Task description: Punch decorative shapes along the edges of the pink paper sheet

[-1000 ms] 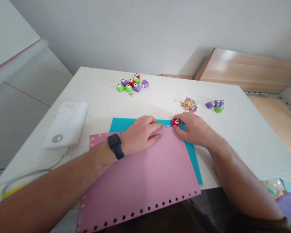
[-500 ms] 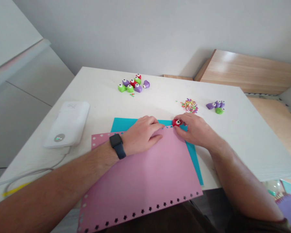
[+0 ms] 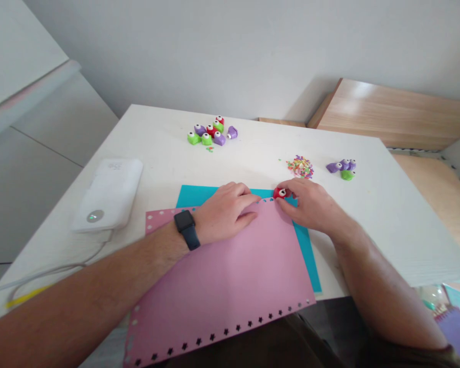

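Observation:
A pink sheet of paper (image 3: 230,276) lies partly over a blue sheet (image 3: 308,250), its near edge jutting past the table. Star-shaped holes line that near edge, and smaller holes run along the left and far edges. My left hand (image 3: 228,212), with a dark watch on the wrist, rests on the pink paper near its far edge, fingers stretched out. Between the fingers of my right hand (image 3: 306,204) is a small red paper punch (image 3: 279,193) with a white button, set at the far right corner of the pink sheet. My fingers partly hide it.
Several coloured punches (image 3: 210,131) stand at the back of the white table (image 3: 157,148). Punched-out confetti (image 3: 301,167) is heaped beyond my right hand, with purple and green punches (image 3: 344,166) farther right. A white power bank (image 3: 107,194) with a cable lies left.
The near right corner of the pink paper has shifted slightly left and up. Both hands stay almost where they were, and the red punch remains in my right hand.

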The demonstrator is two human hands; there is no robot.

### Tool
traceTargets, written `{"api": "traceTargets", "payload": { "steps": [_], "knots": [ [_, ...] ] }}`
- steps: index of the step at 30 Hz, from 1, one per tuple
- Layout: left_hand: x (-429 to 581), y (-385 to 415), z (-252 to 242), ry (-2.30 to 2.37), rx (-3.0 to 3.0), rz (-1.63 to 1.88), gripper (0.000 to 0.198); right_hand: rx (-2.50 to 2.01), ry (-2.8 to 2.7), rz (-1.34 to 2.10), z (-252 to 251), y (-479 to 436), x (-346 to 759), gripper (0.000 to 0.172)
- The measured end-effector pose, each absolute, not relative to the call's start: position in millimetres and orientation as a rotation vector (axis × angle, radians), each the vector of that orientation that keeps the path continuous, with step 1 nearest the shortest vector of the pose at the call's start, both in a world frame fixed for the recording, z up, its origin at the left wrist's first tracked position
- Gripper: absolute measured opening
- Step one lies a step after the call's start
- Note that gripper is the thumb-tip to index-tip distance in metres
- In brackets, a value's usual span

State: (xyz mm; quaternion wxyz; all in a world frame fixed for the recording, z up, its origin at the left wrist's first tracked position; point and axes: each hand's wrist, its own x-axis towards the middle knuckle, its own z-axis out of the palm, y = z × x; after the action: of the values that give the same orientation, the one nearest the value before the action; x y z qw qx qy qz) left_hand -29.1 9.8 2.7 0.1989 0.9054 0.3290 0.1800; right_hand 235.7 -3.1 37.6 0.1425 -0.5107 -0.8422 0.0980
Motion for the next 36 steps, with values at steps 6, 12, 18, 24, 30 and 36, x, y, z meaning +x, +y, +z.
{"api": "traceTargets", "payload": {
  "steps": [6,12,18,24,30,36],
  "knots": [
    [-28.6,9.4,3.3,0.929,2.526,0.498,0.035,-1.460,-2.446,0.291,38.5,-3.3,236.0,0.024],
    [-28.6,9.5,2.9,0.931,2.538,0.500,0.034,-1.486,-2.420,0.219,36.6,-0.5,242.3,0.025],
    [-28.6,10.0,2.0,0.919,2.533,0.524,0.032,-1.477,-2.361,0.243,37.2,0.7,244.3,0.025],
    [-28.5,9.8,2.6,0.914,2.529,0.539,0.031,-1.535,-2.332,0.236,37.0,1.6,244.4,0.023],
    [-28.4,9.5,3.0,0.912,2.487,0.567,0.027,-1.644,-2.321,0.243,37.6,4.7,249.6,0.023],
    [-28.5,9.6,1.5,0.898,2.482,0.587,0.021,-1.674,-2.357,0.238,37.2,6.0,251.2,0.022]
  ]
}}
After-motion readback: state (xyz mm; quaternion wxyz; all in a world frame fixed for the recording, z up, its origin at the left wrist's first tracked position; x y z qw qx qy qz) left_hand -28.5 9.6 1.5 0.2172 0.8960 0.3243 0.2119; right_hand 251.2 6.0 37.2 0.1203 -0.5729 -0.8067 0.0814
